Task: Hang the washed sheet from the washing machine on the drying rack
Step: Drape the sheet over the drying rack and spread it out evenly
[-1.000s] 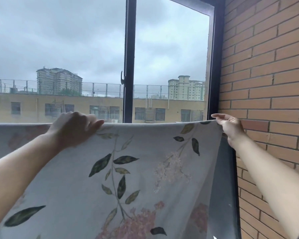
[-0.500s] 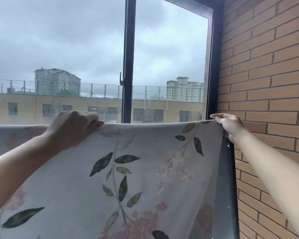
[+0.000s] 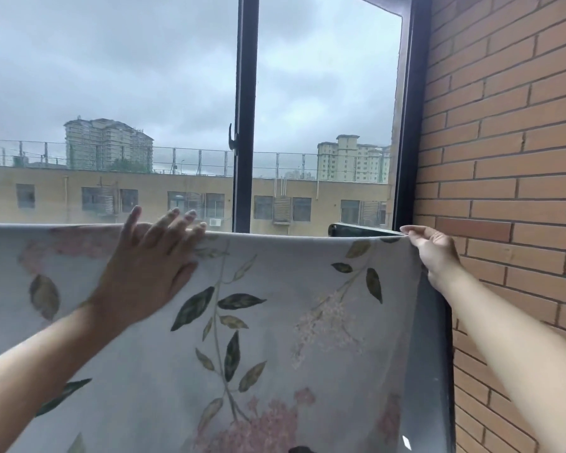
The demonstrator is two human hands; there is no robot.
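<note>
step in hand: looks like evening out the top edge along the rail. My guess is the hanging is mostly done and this is the tidy-up bit.

sheet: the floral sheet hangs right in front. Its top fold runs from out past the left grip across to the right grip, and the rest drops below both grips and out of frame.

left grip: the left grip is apart. Its fingers are straight and fanned with the tips poking over the fold, and the palm lies flat on the cloth. It presses and holds nothing.

right grip: the right grip is clamped on the sheet's top corner, pinched between thumb and fingertips.

bar: a dark bar peeks out just behind the fold, between the grips and nearer the right one. I take it for the rack's rail. I can't tell how much cloth hangs over the far side.

around: the window frame is beyond both grips, and the brick wall is just beside the right grip.

how I'd do it: hold the corner taut with the right grip and sweep the flat left palm away from it, so wrinkles get pushed out instead of bunched.

watch out: wet cloth is heavy. If one side hangs longer it may creep off the rail, so even it up before letting the corner go.
</note>
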